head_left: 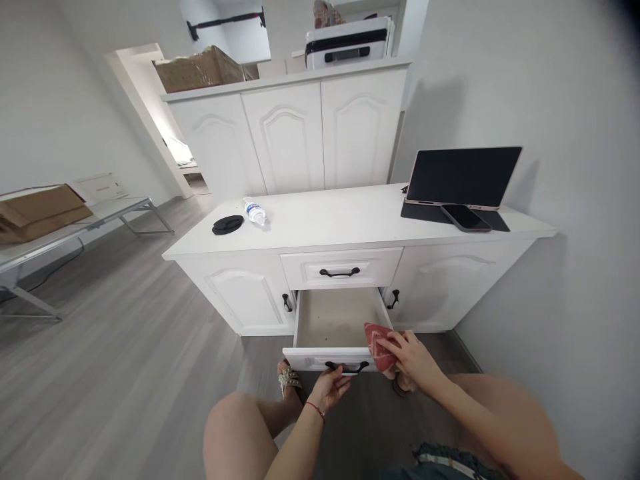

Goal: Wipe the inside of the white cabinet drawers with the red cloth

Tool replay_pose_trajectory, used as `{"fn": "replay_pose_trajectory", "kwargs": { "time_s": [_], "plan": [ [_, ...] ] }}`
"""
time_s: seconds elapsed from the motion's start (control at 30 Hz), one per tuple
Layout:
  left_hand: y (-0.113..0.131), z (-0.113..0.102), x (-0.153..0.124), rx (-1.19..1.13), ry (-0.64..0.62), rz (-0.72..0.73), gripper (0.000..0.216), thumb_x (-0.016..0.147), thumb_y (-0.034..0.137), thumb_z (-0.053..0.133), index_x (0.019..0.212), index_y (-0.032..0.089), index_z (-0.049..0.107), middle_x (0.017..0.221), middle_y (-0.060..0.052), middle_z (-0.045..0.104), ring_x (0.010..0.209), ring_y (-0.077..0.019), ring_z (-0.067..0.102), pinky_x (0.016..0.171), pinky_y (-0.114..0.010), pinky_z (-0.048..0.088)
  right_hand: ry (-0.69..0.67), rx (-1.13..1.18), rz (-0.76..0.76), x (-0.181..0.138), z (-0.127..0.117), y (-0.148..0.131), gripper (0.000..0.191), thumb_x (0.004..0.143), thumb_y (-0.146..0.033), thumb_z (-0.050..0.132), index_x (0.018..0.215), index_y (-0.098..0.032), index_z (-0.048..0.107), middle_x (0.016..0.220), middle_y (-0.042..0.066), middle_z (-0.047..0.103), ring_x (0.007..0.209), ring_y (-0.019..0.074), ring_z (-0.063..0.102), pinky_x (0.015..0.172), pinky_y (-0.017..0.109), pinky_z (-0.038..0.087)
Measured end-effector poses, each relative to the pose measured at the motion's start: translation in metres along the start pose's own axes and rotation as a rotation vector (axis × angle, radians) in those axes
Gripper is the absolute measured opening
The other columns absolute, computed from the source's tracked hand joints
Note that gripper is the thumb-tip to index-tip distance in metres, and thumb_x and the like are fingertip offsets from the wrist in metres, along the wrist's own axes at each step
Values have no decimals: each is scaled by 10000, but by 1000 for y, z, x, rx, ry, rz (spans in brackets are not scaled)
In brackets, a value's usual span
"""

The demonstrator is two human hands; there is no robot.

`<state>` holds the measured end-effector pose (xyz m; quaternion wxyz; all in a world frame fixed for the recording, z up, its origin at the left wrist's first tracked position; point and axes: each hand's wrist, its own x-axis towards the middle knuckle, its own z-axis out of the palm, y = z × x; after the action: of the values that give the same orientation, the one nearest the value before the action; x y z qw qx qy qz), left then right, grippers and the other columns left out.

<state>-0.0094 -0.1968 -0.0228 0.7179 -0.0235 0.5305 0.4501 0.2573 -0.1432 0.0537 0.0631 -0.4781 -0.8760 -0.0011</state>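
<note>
A white lower drawer [345, 313] is pulled out of the white cabinet [260, 293], and a few small dark specks show on its bottom. My left hand [330, 388] grips the black handle [363, 367] on that drawer's front, fingers curled round it from below. In my right hand [411, 357] is a red patterned cloth [380, 343], held against the right end of the drawer's front edge. Part of the cloth is hidden beneath my fingers. Above sits a shut upper drawer [305, 267] with a black handle of its own.
On the cabinet top are a plastic bottle [255, 212], a black round object [228, 225], a tablet [463, 177] and a phone [466, 218]. Cabinet doors flank the drawers. At left, a cardboard box [45, 213] rests on a metal-legged table [107, 212]. My knees are either side.
</note>
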Motion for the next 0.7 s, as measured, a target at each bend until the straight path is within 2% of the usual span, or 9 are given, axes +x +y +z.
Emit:
{"fn": "replay_pose_trajectory", "kwargs": {
  "time_s": [0.1, 0.2, 0.33, 0.53, 0.63, 0.7],
  "plan": [
    [-11, 5, -4, -98, 19, 95, 149, 835, 65, 744, 805, 155, 630, 826, -67, 753, 640, -141, 688, 733, -283, 555, 182, -55, -15, -8, 20, -3, 663, 802, -60, 589, 1392, -354, 670, 1377, 84, 675, 1073, 311, 535, 920, 452, 498],
    [-20, 8, -7, -164, 38, 144, 215, 785, 79, 810, 762, 170, 617, 804, -40, 750, 605, -111, 666, 682, -245, 553, 250, -51, -63, -6, 25, -9, 608, 862, -103, 582, 1398, -378, 663, 1419, 51, 668, 1028, 289, 524, 912, 443, 473],
    [-28, 11, -10, -275, 51, 178, 305, 728, 93, 859, 695, 186, 570, 783, -23, 732, 602, -106, 659, 656, -224, 555, 241, -10, -104, 2, 28, -30, 525, 939, -207, 580, 1425, -399, 634, 1435, 34, 670, 978, 279, 511, 900, 449, 457],
    [-36, 15, -13, -354, 80, 190, 251, 803, 31, 728, 710, 197, 565, 769, -6, 674, 658, -105, 657, 696, -217, 560, 225, 48, -139, 26, 34, -79, 478, 975, -270, 593, 1429, -411, 627, 1454, 20, 661, 1026, 299, 520, 1038, 557, 406],
    [-38, 18, -19, -404, 52, 211, 165, 850, 39, 655, 813, 199, 638, 862, -31, 698, 689, -120, 667, 700, -234, 570, 127, 95, -163, 42, 35, -105, 446, 1005, -294, 557, 1424, -429, 625, 1505, -10, 622, 1073, 313, 535, 1043, 569, 413],
    [-37, 21, -25, -420, 33, 223, 133, 873, 72, 626, 881, 199, 666, 962, -60, 718, 794, -157, 707, 725, -256, 587, 42, 142, -180, 55, 36, -123, 457, 1015, -290, 535, 1444, -436, 601, 1556, -21, 573, 1128, 326, 539, 1043, 570, 425]
  ]
}}
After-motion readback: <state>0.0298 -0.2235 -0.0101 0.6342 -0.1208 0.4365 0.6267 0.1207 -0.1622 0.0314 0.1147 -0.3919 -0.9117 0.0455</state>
